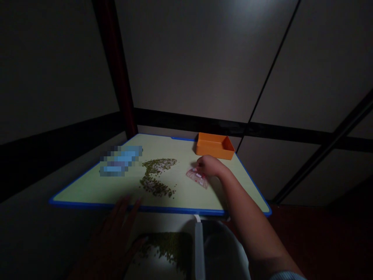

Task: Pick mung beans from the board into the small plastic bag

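Observation:
A pale green board with a blue rim [87, 188] lies on the table. A pile of small green beans [157, 177] is spread over its middle. My right hand [208, 165] reaches across the board with its fingers closed on a small clear plastic bag [198, 178] that rests on the board right of the beans. My left hand [116, 225] lies flat, fingers stretched out, at the board's near edge beside a white two-part bowl [199, 249]. The bowl's left half holds green beans [167, 247].
An orange box [215, 146] stands at the board's far right corner. A blurred blue item [121, 160] lies on the board's left side. A dark red post [116, 66] rises behind the board. Grey panels and dark frames surround the table.

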A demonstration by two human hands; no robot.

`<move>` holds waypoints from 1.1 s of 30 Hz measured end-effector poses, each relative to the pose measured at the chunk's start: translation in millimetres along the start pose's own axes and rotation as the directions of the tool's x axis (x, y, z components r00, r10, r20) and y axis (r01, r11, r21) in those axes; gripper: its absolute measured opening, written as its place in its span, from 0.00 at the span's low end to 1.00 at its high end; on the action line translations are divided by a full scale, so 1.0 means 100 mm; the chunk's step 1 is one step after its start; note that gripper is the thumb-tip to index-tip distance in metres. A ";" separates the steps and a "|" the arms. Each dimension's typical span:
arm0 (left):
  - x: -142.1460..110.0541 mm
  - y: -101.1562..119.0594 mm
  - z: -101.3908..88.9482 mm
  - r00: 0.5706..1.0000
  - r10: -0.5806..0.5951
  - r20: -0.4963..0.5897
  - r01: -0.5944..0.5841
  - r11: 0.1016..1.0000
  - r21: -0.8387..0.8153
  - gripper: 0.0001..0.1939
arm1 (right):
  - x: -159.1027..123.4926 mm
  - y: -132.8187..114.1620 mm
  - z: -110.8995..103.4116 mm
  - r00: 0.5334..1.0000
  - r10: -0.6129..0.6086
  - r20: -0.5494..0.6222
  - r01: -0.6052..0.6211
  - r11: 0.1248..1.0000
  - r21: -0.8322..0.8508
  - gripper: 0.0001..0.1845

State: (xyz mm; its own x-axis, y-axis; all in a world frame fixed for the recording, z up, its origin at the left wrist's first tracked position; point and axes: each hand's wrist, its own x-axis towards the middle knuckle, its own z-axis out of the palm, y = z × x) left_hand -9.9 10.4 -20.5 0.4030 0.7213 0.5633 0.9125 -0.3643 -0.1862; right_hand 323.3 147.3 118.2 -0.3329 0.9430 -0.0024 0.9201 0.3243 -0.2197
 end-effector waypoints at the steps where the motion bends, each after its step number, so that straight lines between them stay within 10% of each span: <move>1: 0.00 0.00 0.00 1.000 0.005 -0.017 -0.005 1.000 0.005 0.43 | 0.00 0.01 0.00 1.000 0.002 -0.018 -0.002 1.000 0.016 0.11; 7: 0.01 -0.01 0.02 0.999 0.032 -0.026 -0.032 0.999 0.018 0.42 | -0.01 -0.06 0.05 0.995 -0.098 0.024 0.089 0.965 0.248 0.11; 17: -0.01 -0.02 0.10 0.999 0.001 -0.036 -0.002 1.000 -0.026 0.41 | 0.06 0.05 0.01 0.985 0.121 -0.123 -0.127 0.991 -0.043 0.14; 33: 0.03 0.07 -0.03 1.000 -0.012 0.002 0.012 1.000 -0.008 0.40 | 0.07 -0.29 0.23 0.985 -0.070 -0.156 0.050 0.991 -0.128 0.14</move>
State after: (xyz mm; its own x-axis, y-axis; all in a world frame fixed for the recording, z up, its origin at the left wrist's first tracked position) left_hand -2.6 8.1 -18.2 0.3925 0.7268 0.5636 0.9165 -0.3604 -0.1735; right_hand 289.2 142.9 101.8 -0.3598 0.9183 0.1648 0.9213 0.3777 -0.0930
